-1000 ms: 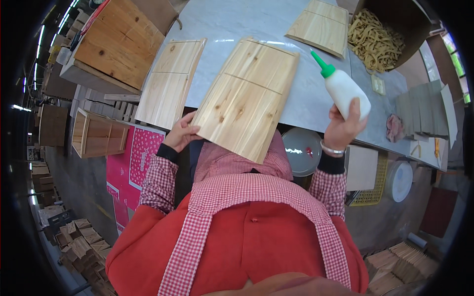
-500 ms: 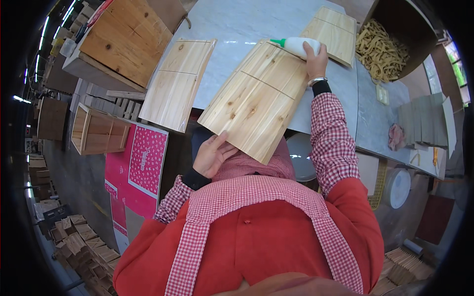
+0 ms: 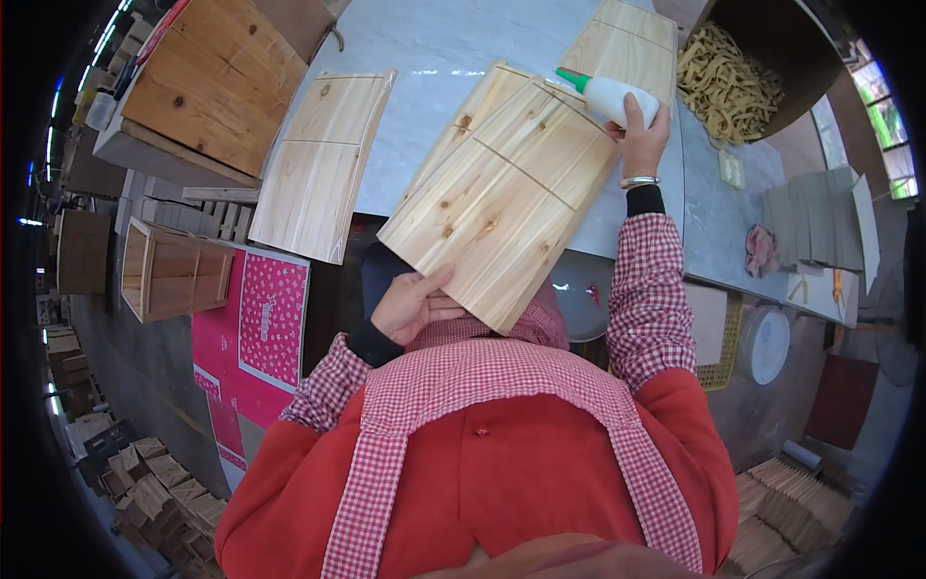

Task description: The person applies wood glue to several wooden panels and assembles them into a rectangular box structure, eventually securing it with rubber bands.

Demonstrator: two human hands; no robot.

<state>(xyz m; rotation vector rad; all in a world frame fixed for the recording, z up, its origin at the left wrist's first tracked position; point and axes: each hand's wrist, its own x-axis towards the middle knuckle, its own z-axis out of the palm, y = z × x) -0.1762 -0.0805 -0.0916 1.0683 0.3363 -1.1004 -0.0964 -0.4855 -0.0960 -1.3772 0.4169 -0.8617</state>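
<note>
1. We have our left hand (image 3: 413, 307) gripping the big wood board (image 3: 497, 207) by its near end. Our thumb lies on top of the wood.
2. This board is tilted and pokes out past the near edge of the bench (image 3: 420, 96), over our lap. It has a thin dark line across it.
3. We have our right hand (image 3: 644, 140) wrapped around a white bottle (image 3: 617, 101). Its green tip (image 3: 573, 79) points left, close to the far end of the board. We can't tell if the tip touches the wood.
4. Another board (image 3: 482, 101) peeks out from behind the one we grip.
5. By the left end of the bench we see a pale board (image 3: 323, 159) lying flat, and its near end hangs past the near edge.
6. One more flat board (image 3: 632, 43) lies by the far edge, behind the bottle.
7. Toward the far right corner we see a box (image 3: 796, 48) on its side, with lots of tan strips (image 3: 728, 82) in it.
8. Near the right end sit a stack of gray sheets (image 3: 815, 222) and, just beside it, a crumpled pink cloth (image 3: 760, 251).
</note>
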